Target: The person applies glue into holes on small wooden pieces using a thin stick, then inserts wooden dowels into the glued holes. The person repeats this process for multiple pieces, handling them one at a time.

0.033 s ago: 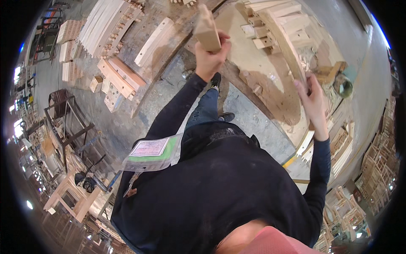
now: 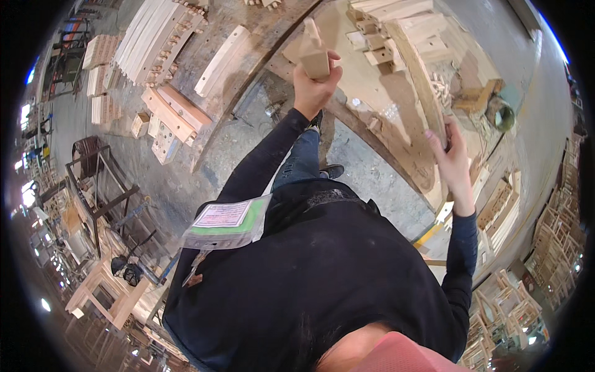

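Observation:
My left hand [image 2: 317, 88] is closed around a pale wooden piece [image 2: 315, 61], which stands up out of the grip with one end toward me. On the right, my right hand [image 2: 453, 160] grips the near part of a long, curved wooden rail [image 2: 416, 71], thumb on one side and fingers on the other. The rail reaches away over the workbench [image 2: 365, 99]; the hand covers part of it. Past the rail's far end lie short wooden blocks with holes [image 2: 381, 54]. Small dowels [image 2: 441, 90] lie beside the rail.
Curved slats with dowels [image 2: 149, 40] are stacked on the left table, near a single slat [image 2: 223, 60] and two thicker pieces [image 2: 175, 113]. A green cylinder [image 2: 503, 113] sits at the right. A dark metal frame [image 2: 102, 192] stands at the left. More slats [image 2: 499, 208] lie right of my forearm.
The piece in my left hand has tilted, its far end now lower in the picture. My right hand and the rail have shifted slightly left. Both grips stay closed.

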{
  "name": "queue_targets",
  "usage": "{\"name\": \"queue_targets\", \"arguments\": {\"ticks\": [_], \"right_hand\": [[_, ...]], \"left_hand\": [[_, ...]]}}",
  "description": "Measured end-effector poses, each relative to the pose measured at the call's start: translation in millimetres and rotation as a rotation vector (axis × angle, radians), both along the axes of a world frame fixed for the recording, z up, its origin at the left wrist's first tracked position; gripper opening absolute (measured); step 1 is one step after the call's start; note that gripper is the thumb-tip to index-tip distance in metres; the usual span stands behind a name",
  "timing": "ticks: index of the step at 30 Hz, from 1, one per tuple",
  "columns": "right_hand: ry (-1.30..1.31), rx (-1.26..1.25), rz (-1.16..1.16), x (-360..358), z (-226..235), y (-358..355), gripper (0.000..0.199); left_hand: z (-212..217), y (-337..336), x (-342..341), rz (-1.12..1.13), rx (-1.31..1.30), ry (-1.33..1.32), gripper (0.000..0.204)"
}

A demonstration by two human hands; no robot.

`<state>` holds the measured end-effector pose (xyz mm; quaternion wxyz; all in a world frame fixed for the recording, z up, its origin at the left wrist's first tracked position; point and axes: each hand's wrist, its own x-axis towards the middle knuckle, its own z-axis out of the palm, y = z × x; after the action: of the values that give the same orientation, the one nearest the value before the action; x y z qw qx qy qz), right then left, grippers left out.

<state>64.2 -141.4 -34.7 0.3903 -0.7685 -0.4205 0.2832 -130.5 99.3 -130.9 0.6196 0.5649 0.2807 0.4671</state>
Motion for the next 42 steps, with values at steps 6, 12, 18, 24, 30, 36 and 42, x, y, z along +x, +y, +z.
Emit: {"name": "queue_targets", "arguments": {"ticks": [6, 12, 18, 24, 30, 36, 42], "right_hand": [[-0.24, -0.056, -0.033, -51.5, 36.2, -49.9, 0.055], [-0.363, 0.576, -0.314, -70.3, 156.2, -16.8, 0.05], [-0.884, -0.039, 0.261, -78.4, 85.9, 4.8, 0.05], [-0.483, 0.31, -0.002, -84.4, 172.7, 19.7, 0.056], [-0.637, -0.256, 0.197, -60.3, 80.5, 16.4, 0.065], [0.055, 0.262, -0.338, -20.4, 118.0, 13.6, 0.037], [0.052, -0.15, -0.324, 4.2, 74.5, 23.8, 0.048]], "left_hand": [[-2.7, -34.6, 14.0, 0.086, 0.164, 0.081, 0.011], [-12.0, -34.5, 9.4, 0.177, 0.12, 0.069, 0.01], [-13.2, -54.6, 19.7, 0.151, 0.244, 0.132, 0.022], [-19.9, -46.3, 19.1, 0.289, 0.433, 0.154, 0.024], [-17.1, -41.0, 18.4, 0.161, 0.318, 0.208, 0.03], [-18.6, 143.0, 54.0, 0.265, -0.063, 0.333, 0.029], [-49.7, 442.4, 52.9, 0.5, -0.343, 0.484, 0.053]]}}
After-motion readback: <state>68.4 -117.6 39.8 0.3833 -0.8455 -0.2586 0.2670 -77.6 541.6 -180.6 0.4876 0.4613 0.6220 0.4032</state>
